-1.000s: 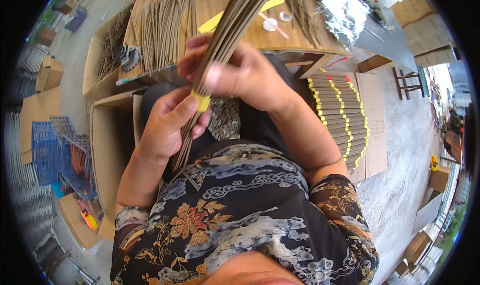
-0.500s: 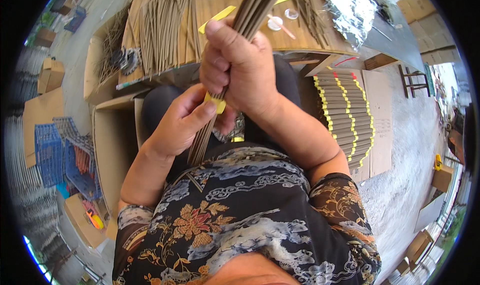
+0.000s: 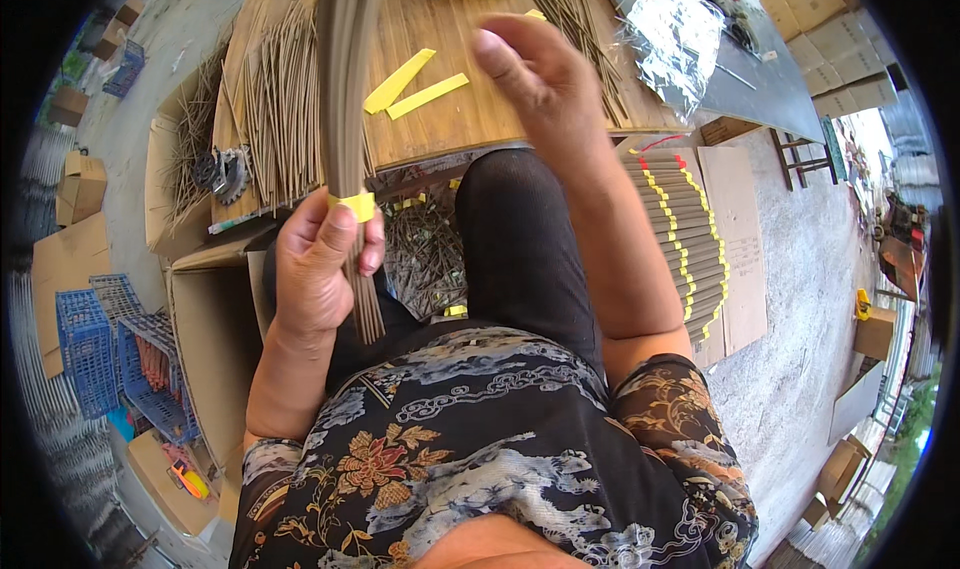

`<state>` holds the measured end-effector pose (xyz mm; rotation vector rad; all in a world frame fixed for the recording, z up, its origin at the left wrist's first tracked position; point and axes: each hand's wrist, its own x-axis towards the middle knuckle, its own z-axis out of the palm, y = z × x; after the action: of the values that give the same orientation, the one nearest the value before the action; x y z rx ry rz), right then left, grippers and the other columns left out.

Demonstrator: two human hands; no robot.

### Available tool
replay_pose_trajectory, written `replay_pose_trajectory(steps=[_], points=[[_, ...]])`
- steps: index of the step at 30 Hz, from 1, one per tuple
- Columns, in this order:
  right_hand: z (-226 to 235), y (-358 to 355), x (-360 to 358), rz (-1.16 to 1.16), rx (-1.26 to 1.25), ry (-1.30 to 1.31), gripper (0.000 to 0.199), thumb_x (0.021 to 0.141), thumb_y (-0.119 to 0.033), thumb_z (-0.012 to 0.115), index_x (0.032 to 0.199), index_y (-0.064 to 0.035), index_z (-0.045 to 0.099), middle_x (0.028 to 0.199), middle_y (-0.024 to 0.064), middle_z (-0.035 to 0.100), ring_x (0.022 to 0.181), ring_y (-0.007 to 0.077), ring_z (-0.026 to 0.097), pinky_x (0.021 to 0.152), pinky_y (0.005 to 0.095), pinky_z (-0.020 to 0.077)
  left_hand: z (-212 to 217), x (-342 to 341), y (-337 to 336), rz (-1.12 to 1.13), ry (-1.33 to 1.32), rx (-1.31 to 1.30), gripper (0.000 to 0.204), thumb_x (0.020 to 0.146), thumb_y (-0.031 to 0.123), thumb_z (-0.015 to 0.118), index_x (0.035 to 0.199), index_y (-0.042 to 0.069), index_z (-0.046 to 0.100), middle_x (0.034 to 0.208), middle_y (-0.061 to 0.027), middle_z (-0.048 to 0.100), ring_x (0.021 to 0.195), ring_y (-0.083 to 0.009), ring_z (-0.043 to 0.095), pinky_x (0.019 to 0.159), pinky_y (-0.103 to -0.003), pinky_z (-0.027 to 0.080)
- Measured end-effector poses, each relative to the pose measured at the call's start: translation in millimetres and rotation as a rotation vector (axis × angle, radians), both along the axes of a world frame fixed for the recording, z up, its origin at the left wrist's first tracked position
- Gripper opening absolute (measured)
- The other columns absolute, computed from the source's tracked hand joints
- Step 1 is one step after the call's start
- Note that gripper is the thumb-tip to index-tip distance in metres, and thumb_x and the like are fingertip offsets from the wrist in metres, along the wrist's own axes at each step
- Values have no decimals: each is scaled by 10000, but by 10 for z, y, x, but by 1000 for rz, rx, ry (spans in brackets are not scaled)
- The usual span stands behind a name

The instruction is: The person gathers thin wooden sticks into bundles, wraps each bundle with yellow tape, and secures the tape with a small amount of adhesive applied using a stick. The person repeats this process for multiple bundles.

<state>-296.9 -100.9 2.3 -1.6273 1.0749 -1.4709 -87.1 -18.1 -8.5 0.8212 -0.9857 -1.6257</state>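
A seated person's left hand (image 3: 318, 269) is clenched around a bundle of sticks (image 3: 345, 119), gripping it just under a yellow band (image 3: 352, 205), the thin grey-brown stems rising upright past the top edge and their short ends poking out below the fist. The right hand (image 3: 535, 79) hovers open and empty over the wooden table (image 3: 470, 119), fingers loose, well apart from the bundle. Two yellow paper strips (image 3: 412, 81) lie flat on the planks between the hands. Loose sticks (image 3: 270, 119) spread across the table's left side, crinkled clear plastic (image 3: 675, 39) at its right. Banded bundles (image 3: 685, 239) lie stacked on cardboard (image 3: 745, 259) beside the person's right knee.
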Motion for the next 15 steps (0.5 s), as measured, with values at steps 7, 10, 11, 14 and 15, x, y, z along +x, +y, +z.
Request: replay_pose_trajectory(steps=[7, 10, 11, 14, 15], points=[[-942, -295, -716, -464, 242, 927, 385, 760, -410, 611, 893, -51, 648, 897, 134, 590, 865, 288, 548, 741, 379, 433, -141, -78, -260, -68, 96, 4, 252, 851, 259, 555, 918, 16, 546, 806, -101, 550, 579, -125, 484, 495, -223, 379], [-1060, -361, -729, -354, 337, 775, 335, 754, -370, 634, 871, -57, 652, 848, 115, 600, 826, 255, 564, 712, 380, 438, -193, -113, -337, -89, 128, 21, 247, 852, 253, 554, 921, 16, 551, 831, -101, 549, 579, -127, 487, 492, -222, 379], [-1142, -376, -738, -393, 192, 763, 248, 751, -292, 648, 833, -57, 650, 756, 100, 610, 720, 248, 582, 631, 359, 446, -210, -125, -362, -96, 139, 27, 245, 852, 251, 554, 924, 16, 553, 839, -101, 548, 579, -128, 489, 490, -221, 378], [-1028, -328, -736, -302, 323, 267, 178, 760, -223, 631, 815, -54, 639, 696, 105, 610, 641, 273, 580, 562, 331, 439, -311, -91, -409, -131, 149, -6, 195, 861, 226, 538, 998, 93, 576, 922, -159, 505, 579, -145, 478, 469, -220, 379], [-937, -299, -758, -263, 391, 158, 124, 770, -158, 605, 821, -47, 629, 646, 121, 597, 581, 301, 567, 524, 320, 430, -325, -91, -427, -139, 153, -9, 190, 863, 223, 535, 1003, 101, 576, 925, -159, 505, 578, -146, 478, 470, -220, 380]])
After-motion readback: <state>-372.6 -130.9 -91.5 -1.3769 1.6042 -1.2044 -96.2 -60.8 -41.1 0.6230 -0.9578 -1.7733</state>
